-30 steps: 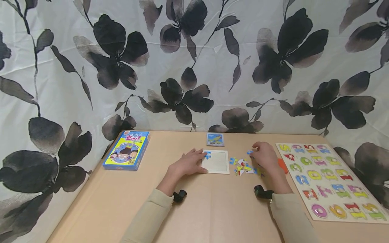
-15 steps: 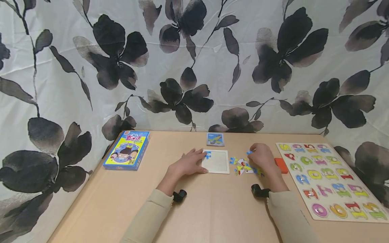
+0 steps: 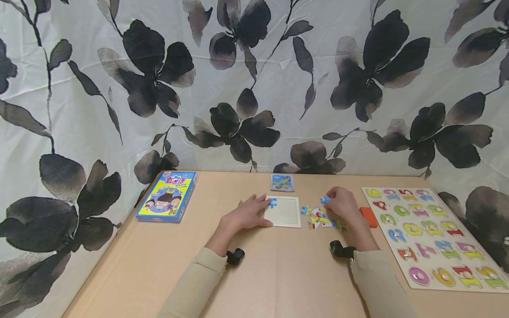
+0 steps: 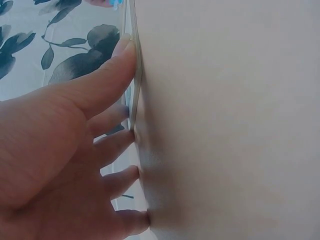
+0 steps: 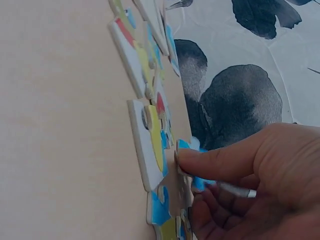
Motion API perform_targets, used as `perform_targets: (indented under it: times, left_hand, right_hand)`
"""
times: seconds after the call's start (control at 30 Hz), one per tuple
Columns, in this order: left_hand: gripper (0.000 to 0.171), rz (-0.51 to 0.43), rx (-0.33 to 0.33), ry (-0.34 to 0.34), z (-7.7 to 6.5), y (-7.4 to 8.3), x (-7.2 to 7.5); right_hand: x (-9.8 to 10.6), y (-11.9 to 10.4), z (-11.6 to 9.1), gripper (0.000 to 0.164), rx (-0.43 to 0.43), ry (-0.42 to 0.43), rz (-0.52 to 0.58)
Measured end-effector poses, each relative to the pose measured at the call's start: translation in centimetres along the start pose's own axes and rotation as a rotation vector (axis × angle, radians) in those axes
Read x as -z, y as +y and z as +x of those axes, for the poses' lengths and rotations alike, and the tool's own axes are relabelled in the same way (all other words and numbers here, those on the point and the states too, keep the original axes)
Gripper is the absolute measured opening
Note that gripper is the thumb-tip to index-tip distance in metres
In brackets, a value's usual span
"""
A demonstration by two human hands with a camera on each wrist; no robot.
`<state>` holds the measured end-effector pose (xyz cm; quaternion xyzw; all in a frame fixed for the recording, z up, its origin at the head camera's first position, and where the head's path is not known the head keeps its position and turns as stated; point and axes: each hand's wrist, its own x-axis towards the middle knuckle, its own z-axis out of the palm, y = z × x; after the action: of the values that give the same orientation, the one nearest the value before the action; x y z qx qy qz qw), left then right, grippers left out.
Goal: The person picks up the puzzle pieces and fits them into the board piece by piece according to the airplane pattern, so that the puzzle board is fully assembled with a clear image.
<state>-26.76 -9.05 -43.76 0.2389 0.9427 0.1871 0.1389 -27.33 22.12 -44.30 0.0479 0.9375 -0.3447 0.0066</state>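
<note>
My left hand (image 3: pixel 248 214) rests at the left side of a white puzzle tray (image 3: pixel 286 215), fingers spread. In the left wrist view its thumb (image 4: pixel 125 57) lies on the tray's edge, and other fingertips touch the tabletop. A blue puzzle piece (image 3: pixel 272 202) sits in the tray's upper left corner. My right hand (image 3: pixel 345 205) pinches another blue jigsaw piece (image 3: pixel 325 199) between thumb and fingers, just behind the loose pile. The right wrist view shows this piece (image 5: pixel 202 184) partly hidden by the thumb. Loose puzzle pieces (image 3: pixel 318 217) in several colours lie right of the tray.
Behind the tray lies a small blue picture card (image 3: pixel 282 182). A blue and yellow box (image 3: pixel 166 197) stands at the left. An orange-red block (image 3: pixel 368 217) sits beside the right wrist, next to a large number board (image 3: pixel 433 238). A floral curtain (image 3: pixel 254 88) hangs behind the table.
The right hand has shifted slightly left, bringing the blue jigsaw piece into clearer view. More of the orange-red block shows. The left hand and the tray have stayed in place.
</note>
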Motion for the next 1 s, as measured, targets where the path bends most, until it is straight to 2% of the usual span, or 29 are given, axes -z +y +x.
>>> perform_targets:
  times: [0.23,0.43,1.0]
  left_hand:
    - [0.081,-0.009,0.001,-0.001,0.1,-0.1,-0.1]
    - [0.080,-0.006,0.004,-0.005,0.0,-0.2,-0.1]
    - [0.080,-0.002,0.014,-0.013,0.2,-0.1,-0.1]
  right_hand:
    - [-0.1,-0.1,0.1,0.023,0.135,0.002,0.057]
    - [-1.0,-1.2,0.4,0.032,0.165,-0.031,0.109]
    - [-4.7,-4.5,1.1,0.012,0.242,-0.013,0.192]
